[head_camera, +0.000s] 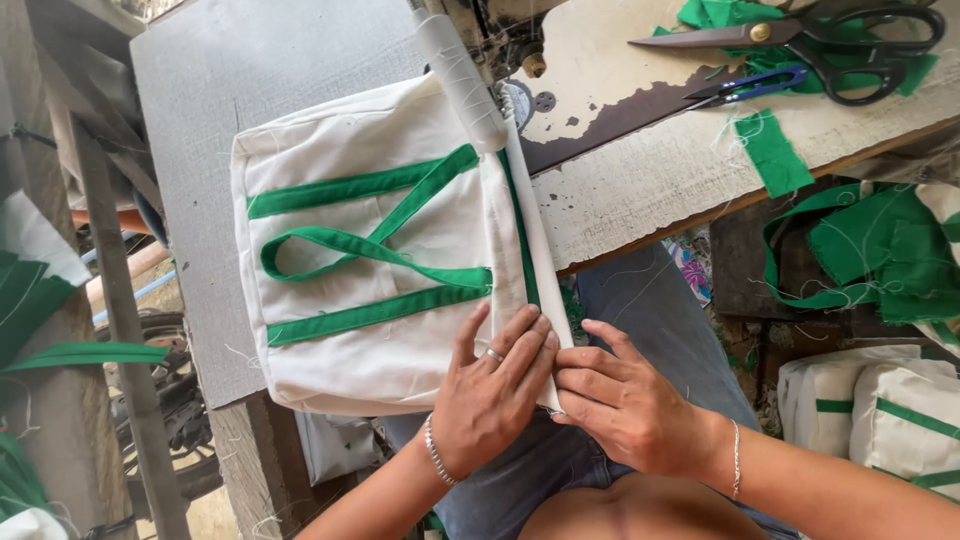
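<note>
White canvas bag (370, 250) with green straps (370, 245) on the grey tabletop (200, 90); left hand (495, 390) flat, fingers spread, right hand (625, 405) pinching its folded edge (535, 250) — best kept taut and aligned toward the sewing machine (480, 60)

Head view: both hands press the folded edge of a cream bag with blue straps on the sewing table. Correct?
Not quite. In the head view the left hand and right hand do press the cream bag's edge, but the straps are green, not blue.
</note>
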